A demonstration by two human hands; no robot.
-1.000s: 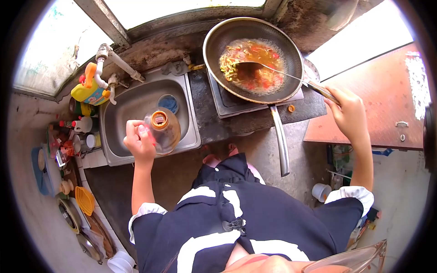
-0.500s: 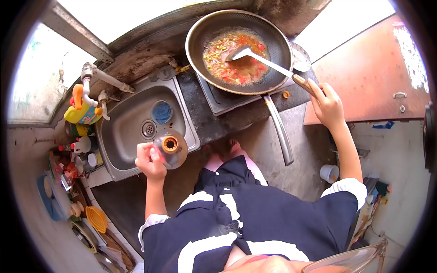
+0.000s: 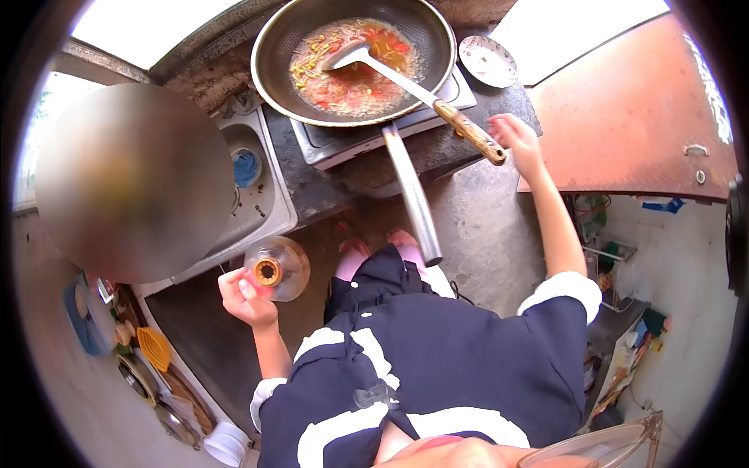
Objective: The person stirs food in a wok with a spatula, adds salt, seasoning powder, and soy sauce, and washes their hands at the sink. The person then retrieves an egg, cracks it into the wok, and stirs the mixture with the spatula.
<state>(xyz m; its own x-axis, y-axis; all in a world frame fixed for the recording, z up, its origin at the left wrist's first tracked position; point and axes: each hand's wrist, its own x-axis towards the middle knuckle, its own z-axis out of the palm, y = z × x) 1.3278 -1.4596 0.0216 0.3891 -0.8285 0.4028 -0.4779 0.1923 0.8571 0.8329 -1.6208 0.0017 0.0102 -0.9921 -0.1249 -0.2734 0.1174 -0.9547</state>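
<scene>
Evidently the step in hand is cooking the food (image 3: 331, 87) in the wok (image 3: 271, 58), which sits on the stove (image 3: 328, 154) atop the bench (image 3: 300, 193), with the spatula (image 3: 407, 84) resting across its rim; stirring would call for closing the right hand (image 3: 517, 139) around the handle. That hand is open, fingers loosely curled just beside the handle's end, forearm reaching forward, while the left hand (image 3: 248, 300) grips the clear bottle (image 3: 295, 271), mouth up, near the sink (image 3: 282, 209).

A dark navy top (image 3: 476, 351) has broad white trim (image 3: 468, 421) and white cuffs (image 3: 566, 293). Glasses (image 3: 601, 448) show at the bottom edge, seemingly thin-framed.
</scene>
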